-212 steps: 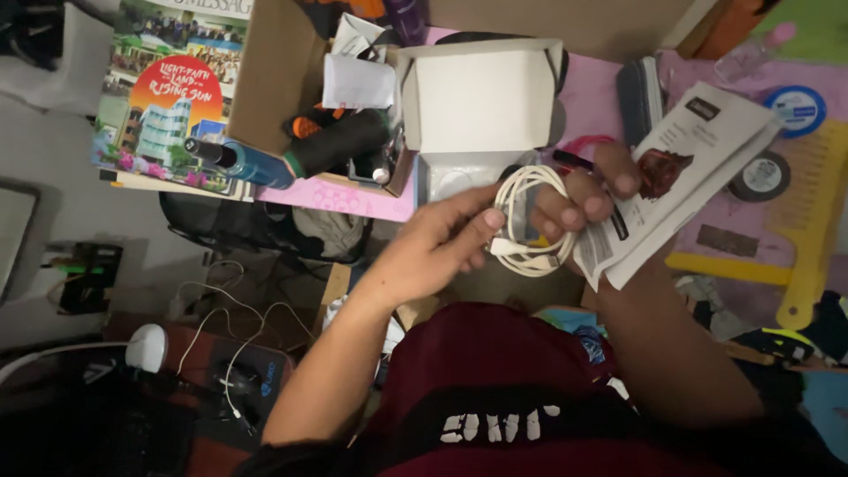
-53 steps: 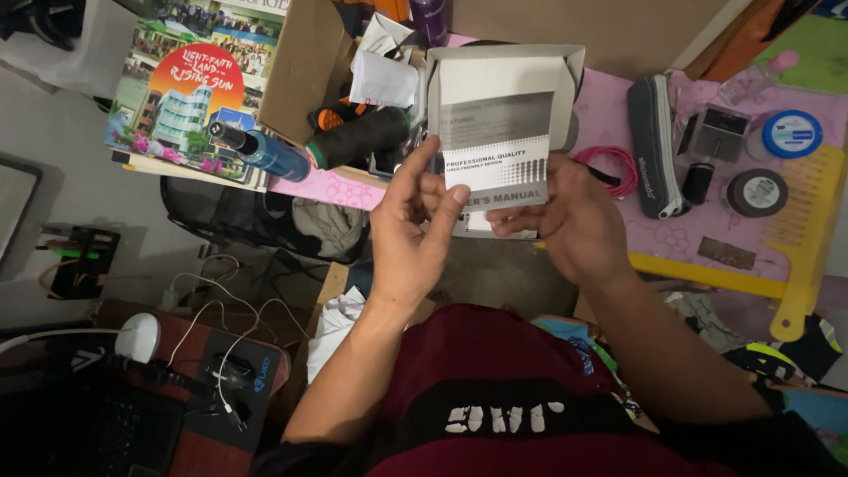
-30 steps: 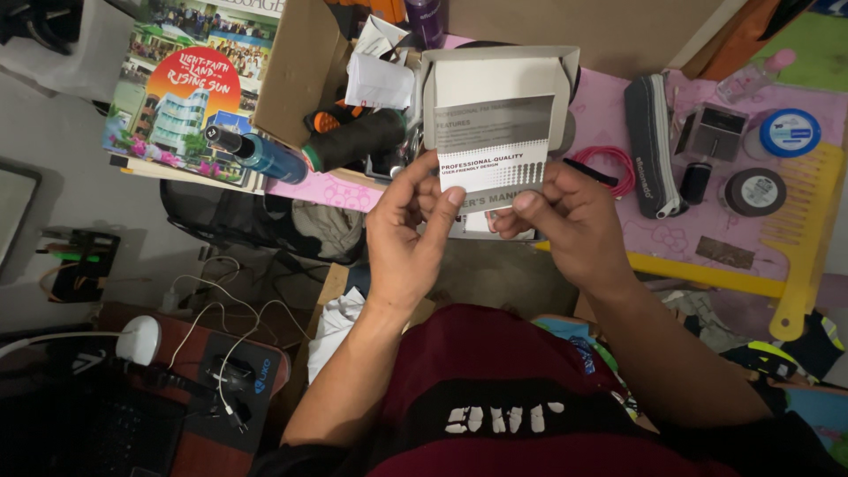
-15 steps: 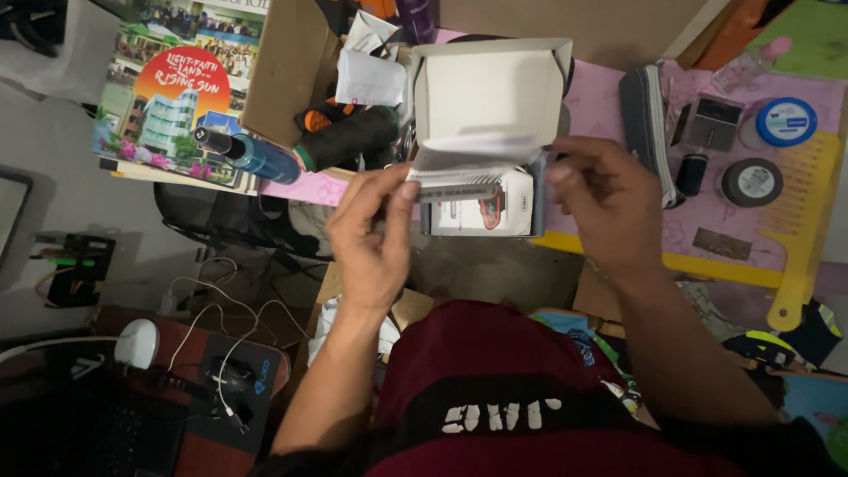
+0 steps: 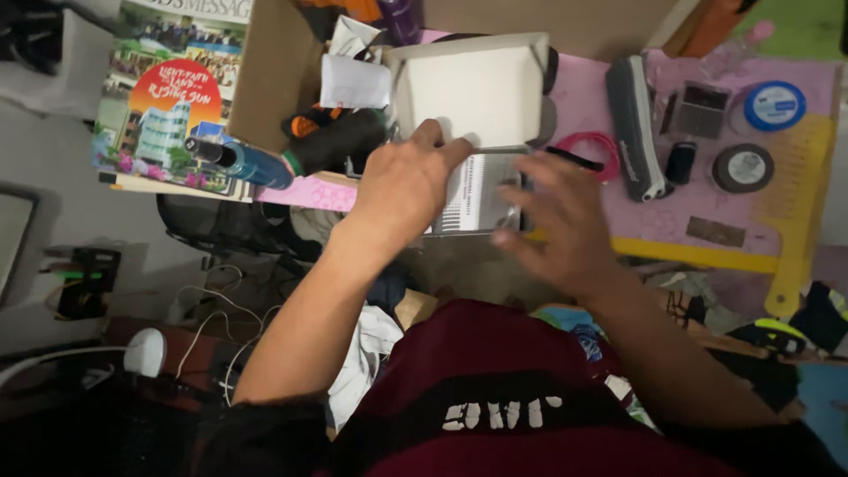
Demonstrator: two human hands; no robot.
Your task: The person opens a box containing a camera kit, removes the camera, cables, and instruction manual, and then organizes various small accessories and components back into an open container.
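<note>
Both hands [image 5: 477, 199] blurred, half covering leaflet [image 5: 477, 194], box [image 5: 468, 93]

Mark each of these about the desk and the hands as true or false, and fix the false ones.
1. The white box has its lid standing open. True.
2. The left hand rests on a printed leaflet at the box's near edge. True.
3. The right hand holds a coil of white cable. False: it holds nothing that shows; its fingers are spread beside the leaflet.
4. The blue bottle stands upright inside the box. False: it lies on its side, left of the box.
5. The pink band lies on the pink mat, right of the box. True.
6. The blue-rimmed tape roll is in the left hand. False: it lies far right on the mat.
</note>
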